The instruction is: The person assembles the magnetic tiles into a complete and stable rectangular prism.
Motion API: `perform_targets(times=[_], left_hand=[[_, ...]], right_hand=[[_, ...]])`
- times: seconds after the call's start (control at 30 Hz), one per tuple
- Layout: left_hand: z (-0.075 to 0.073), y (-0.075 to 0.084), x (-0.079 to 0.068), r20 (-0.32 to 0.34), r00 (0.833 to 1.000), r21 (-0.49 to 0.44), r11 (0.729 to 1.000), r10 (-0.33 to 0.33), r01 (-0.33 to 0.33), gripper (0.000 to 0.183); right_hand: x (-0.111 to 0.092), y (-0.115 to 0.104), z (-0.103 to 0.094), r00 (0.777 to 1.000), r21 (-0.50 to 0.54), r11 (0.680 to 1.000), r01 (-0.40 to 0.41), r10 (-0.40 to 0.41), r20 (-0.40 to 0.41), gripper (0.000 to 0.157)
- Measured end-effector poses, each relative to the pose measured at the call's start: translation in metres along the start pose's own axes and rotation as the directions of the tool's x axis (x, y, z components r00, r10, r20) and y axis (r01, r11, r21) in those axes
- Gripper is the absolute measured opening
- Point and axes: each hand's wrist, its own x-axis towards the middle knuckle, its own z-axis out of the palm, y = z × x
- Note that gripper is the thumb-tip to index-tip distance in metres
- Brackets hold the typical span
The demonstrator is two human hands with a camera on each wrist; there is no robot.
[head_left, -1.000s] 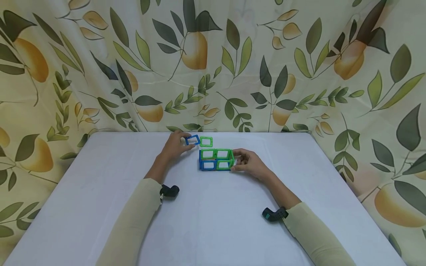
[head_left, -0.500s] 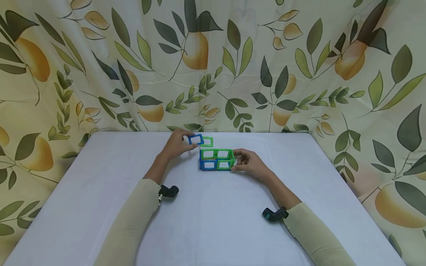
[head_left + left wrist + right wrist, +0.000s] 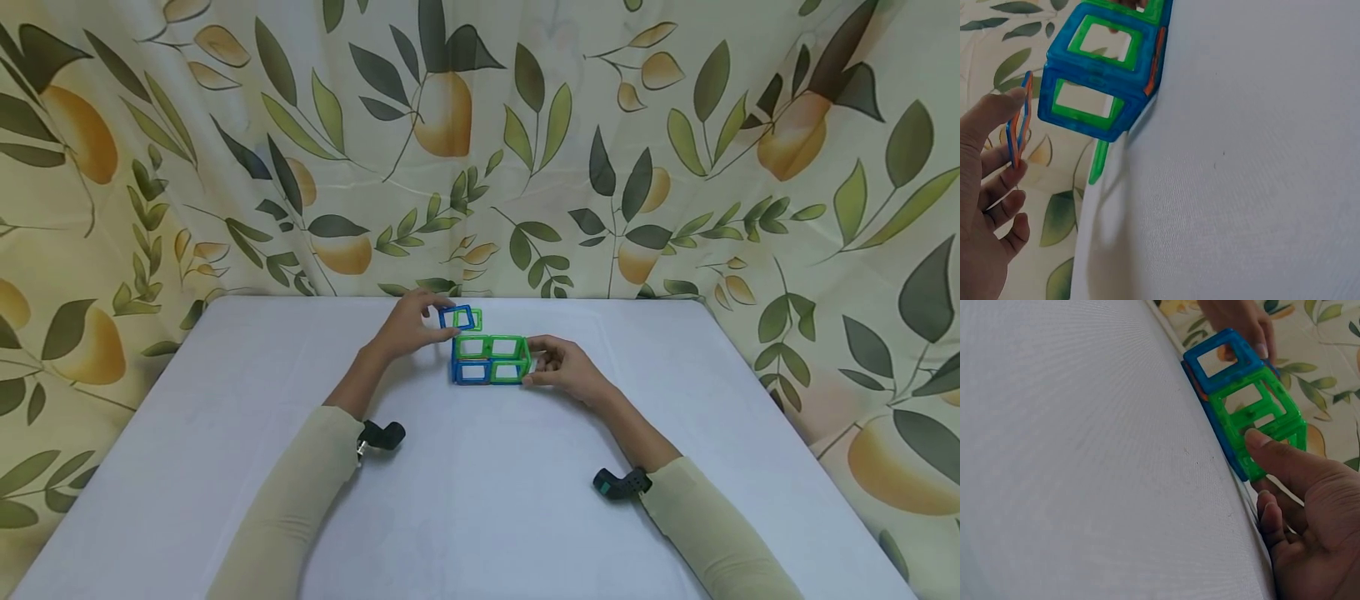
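Observation:
Out over the back of the table, my left hand (image 3: 407,325) pinches a blue square magnetic tile (image 3: 442,320) between thumb and fingers. In the left wrist view this tile (image 3: 1027,115) is seen nearly edge-on with an orange side, apart from the box. A box of blue and green magnetic tiles (image 3: 491,372) stands on the table. At its right end is my right hand (image 3: 566,367), its thumb on a green tile (image 3: 1291,415) in the right wrist view. A loose green tile (image 3: 481,319) lies behind the box, partly covered by the blue one.
The table (image 3: 480,500) has a white cover and its far edge runs close behind the tiles. A curtain (image 3: 555,208) printed with fruit and leaves hangs beyond it. Each wrist carries a small black camera (image 3: 382,435).
My left hand has moved right with the blue tile, which now overlaps the loose green tile in the head view. The right hand and the box have stayed in place.

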Motion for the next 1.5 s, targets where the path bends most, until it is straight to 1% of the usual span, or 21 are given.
perform_targets(times=[0.1, 0.2, 0.37, 0.47, 0.63, 0.83, 1.1, 1.3, 1.5], left_hand=[[0.001, 0.005, -0.001, 0.013, 0.999, -0.011, 0.999, 0.03, -0.03, 0.054], [0.002, 0.009, -0.003, 0.027, 0.999, -0.015, 0.999, 0.047, -0.047, 0.054], [0.003, 0.017, -0.005, 0.041, 0.998, -0.009, 0.999, 0.039, -0.039, 0.056], [0.002, 0.02, -0.006, 0.042, 0.998, -0.004, 0.999, 0.045, -0.045, 0.055], [0.002, 0.021, -0.009, 0.047, 0.997, -0.013, 0.998, 0.068, -0.067, 0.053], [0.003, 0.019, -0.011, 0.057, 0.996, -0.022, 0.997, 0.073, -0.072, 0.052], [0.004, 0.023, -0.014, 0.075, 0.995, -0.029, 0.998, 0.061, -0.059, 0.048], [0.005, 0.025, -0.015, 0.099, 0.994, -0.029, 0.998, 0.051, -0.049, 0.051], [0.008, 0.025, -0.015, 0.12, 0.991, -0.011, 0.998, 0.059, -0.058, 0.052]], right_hand=[[0.0, 0.0, 0.0, 1.0, 0.002, 1.0, -0.006, 0.006, 0.001, 0.066], [0.0, 0.0, 0.0, 1.0, -0.002, 1.0, -0.014, 0.014, 0.004, 0.066], [0.0, -0.001, 0.0, 1.0, -0.008, 1.0, -0.015, 0.015, 0.001, 0.066], [0.0, -0.001, 0.0, 1.0, -0.01, 1.0, -0.006, 0.006, 0.001, 0.066], [-0.001, -0.001, -0.001, 1.0, -0.008, 1.0, 0.004, -0.004, 0.004, 0.065], [-0.001, -0.001, 0.0, 1.0, -0.001, 1.0, 0.001, -0.001, 0.007, 0.065], [0.0, -0.002, 0.0, 1.0, -0.012, 1.0, -0.006, 0.006, 0.006, 0.065], [-0.001, -0.002, 0.0, 1.0, -0.01, 1.0, 0.004, -0.004, 0.01, 0.066], [-0.001, -0.002, 0.0, 1.0, -0.009, 1.0, 0.001, -0.001, 0.003, 0.065]])
